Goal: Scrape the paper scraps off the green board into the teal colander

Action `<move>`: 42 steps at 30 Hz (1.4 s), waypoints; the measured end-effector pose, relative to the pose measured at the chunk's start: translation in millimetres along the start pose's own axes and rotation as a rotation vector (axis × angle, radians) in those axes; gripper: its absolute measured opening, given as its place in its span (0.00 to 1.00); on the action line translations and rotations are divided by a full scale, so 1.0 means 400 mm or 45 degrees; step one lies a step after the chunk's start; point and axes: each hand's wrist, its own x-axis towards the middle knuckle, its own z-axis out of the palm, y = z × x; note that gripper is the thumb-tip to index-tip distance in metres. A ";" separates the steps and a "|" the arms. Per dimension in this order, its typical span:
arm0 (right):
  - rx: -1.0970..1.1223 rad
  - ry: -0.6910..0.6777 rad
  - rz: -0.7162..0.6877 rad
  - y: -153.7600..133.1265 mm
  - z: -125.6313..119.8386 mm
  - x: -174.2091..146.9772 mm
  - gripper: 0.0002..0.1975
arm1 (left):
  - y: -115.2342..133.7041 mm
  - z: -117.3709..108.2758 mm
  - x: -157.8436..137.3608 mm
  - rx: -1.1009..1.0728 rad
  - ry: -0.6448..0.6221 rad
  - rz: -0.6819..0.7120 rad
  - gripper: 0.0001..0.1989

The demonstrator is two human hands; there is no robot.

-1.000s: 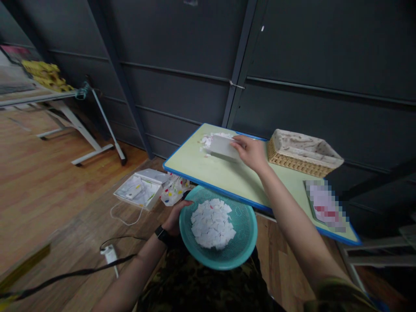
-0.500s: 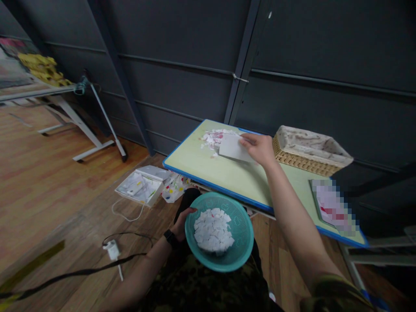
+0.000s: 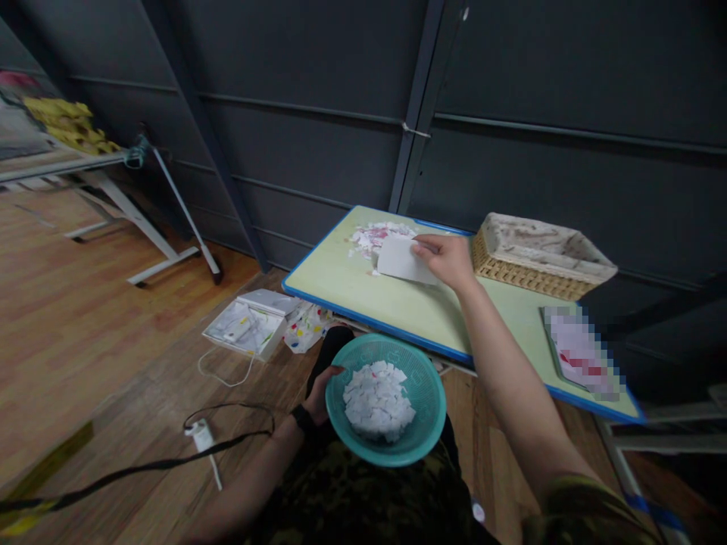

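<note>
With my left hand (image 3: 321,393) I grip the left rim of a green plastic basket (image 3: 429,412) held over my lap. Torn white paper pieces (image 3: 378,401) are heaped in it, one showing a bit of red. My right hand (image 3: 447,259) reaches over the yellow-green table (image 3: 335,284) and pinches a white card (image 3: 402,260) by its right end. Just beyond the card's left end lies a pile of white and pinkish paper scraps (image 3: 378,236) on the tabletop. The card tilts, its lower edge close to the table; whether it touches cannot be made out.
A lined wicker basket (image 3: 534,280) stands at the table's back right, near a pixelated flat object (image 3: 582,352). On the floor at left are an open white box (image 3: 244,329), a dotted plastic bag (image 3: 305,327), a power adapter (image 3: 200,437) and cables. A dark panelled wall (image 3: 307,98) rises behind.
The view has shifted slightly. My right hand and the card stay almost where they were beside the scraps. My left hand still holds the green basket on my lap.
</note>
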 end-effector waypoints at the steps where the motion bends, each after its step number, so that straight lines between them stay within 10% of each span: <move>1: -0.012 -0.016 0.002 0.001 -0.004 0.000 0.14 | -0.001 0.003 -0.002 0.005 -0.001 0.002 0.13; 19: -0.049 0.010 0.119 0.025 -0.056 0.004 0.14 | -0.031 0.016 -0.008 0.004 -0.071 -0.060 0.22; 42: 0.069 -0.105 0.138 0.041 -0.066 0.010 0.12 | 0.081 0.043 -0.051 0.104 0.063 0.198 0.03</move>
